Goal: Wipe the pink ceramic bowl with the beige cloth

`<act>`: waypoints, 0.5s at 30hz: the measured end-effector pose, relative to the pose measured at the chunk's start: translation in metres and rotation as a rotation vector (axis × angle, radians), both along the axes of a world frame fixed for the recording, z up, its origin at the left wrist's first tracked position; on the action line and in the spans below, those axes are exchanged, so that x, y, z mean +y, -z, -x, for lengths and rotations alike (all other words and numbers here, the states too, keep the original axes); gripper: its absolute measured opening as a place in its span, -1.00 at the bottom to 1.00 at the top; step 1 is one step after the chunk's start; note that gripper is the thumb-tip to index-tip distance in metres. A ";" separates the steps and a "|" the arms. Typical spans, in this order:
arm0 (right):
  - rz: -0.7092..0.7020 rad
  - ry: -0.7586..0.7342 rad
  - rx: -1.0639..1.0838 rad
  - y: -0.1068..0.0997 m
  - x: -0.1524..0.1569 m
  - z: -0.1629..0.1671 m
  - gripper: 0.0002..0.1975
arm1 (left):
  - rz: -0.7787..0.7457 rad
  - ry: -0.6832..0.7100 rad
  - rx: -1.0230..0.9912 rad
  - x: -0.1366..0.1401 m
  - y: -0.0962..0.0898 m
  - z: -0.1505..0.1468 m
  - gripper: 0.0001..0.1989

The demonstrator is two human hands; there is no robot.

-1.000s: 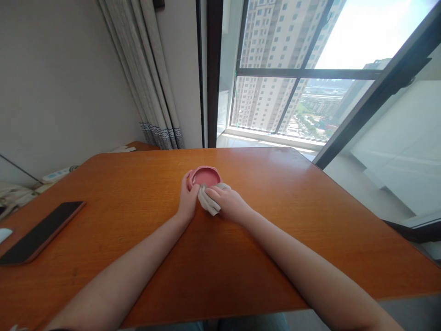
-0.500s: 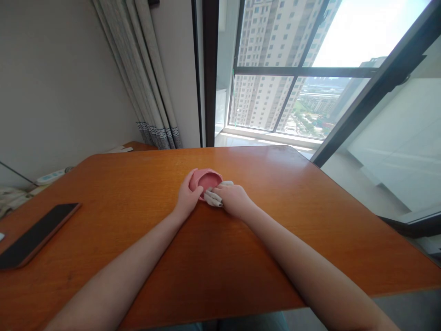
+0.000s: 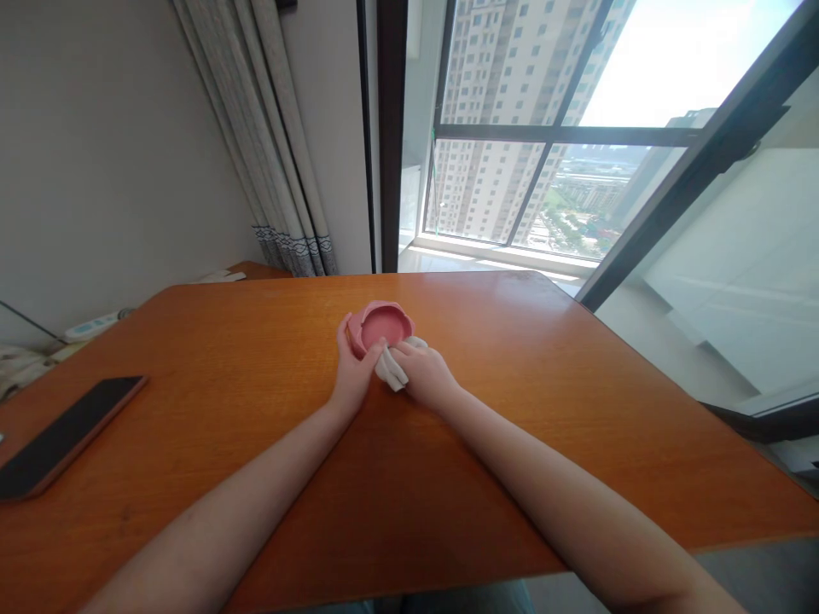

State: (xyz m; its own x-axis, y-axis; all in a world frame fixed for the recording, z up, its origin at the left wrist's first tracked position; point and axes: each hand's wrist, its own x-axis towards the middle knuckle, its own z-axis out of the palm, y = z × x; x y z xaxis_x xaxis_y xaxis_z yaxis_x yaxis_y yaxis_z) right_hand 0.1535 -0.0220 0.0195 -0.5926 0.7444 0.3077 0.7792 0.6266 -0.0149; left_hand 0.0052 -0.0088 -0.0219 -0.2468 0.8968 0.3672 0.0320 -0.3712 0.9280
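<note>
A pink bowl-like dish [image 3: 386,324] with a wavy rim is tilted so that its round hollow faces me, over the middle of the wooden table [image 3: 281,341]. My left hand [image 3: 351,365] grips its left side, fingers behind and thumb at the near rim. A bunched whitish cloth [image 3: 392,372] is held by my right hand [image 3: 427,372] against the near right edge of the dish. Part of the cloth hangs down between my two hands. The fingertips of my right hand are partly hidden in its folds.
At the left lies a flat black pad or case [image 3: 70,435] with a brown edge. A white power strip [image 3: 99,326] and crumpled fabric [image 3: 22,371] are beyond the left edge. Behind the table are a grey curtain [image 3: 256,128] and a dark-framed glass door [image 3: 390,136].
The dish has tipped up and moved slightly away, showing more of its hollow. The cloth has shifted and now hangs lower at the near rim. Both hands have moved a little.
</note>
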 end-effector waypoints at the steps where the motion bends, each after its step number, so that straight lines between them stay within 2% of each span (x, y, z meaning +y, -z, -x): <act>1: 0.001 -0.049 -0.013 0.000 0.001 -0.001 -0.79 | -0.006 -0.021 0.018 0.001 0.001 0.002 -0.39; 4: 0.013 -0.137 -0.070 -0.004 0.005 -0.006 -0.79 | -0.005 -0.062 0.105 0.004 -0.005 0.009 -0.48; 10: 0.039 -0.069 -0.136 -0.005 0.016 -0.021 -0.77 | 0.006 0.015 0.234 0.013 -0.018 0.019 -0.39; 12: 0.031 -0.084 -0.139 -0.003 0.015 -0.020 -0.77 | 0.037 0.045 0.189 0.014 -0.018 0.020 -0.41; 15: 0.013 -0.086 -0.130 0.000 0.011 -0.013 -0.77 | 0.136 0.049 -0.047 0.011 -0.015 0.012 -0.43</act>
State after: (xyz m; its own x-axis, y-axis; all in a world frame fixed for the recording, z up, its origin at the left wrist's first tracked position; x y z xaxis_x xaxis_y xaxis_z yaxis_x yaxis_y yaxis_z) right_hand 0.1662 -0.0106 0.0197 -0.6883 0.6929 0.2148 0.7189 0.6912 0.0738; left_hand -0.0066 0.0026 -0.0066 -0.2152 0.9489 0.2309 -0.0274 -0.2422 0.9698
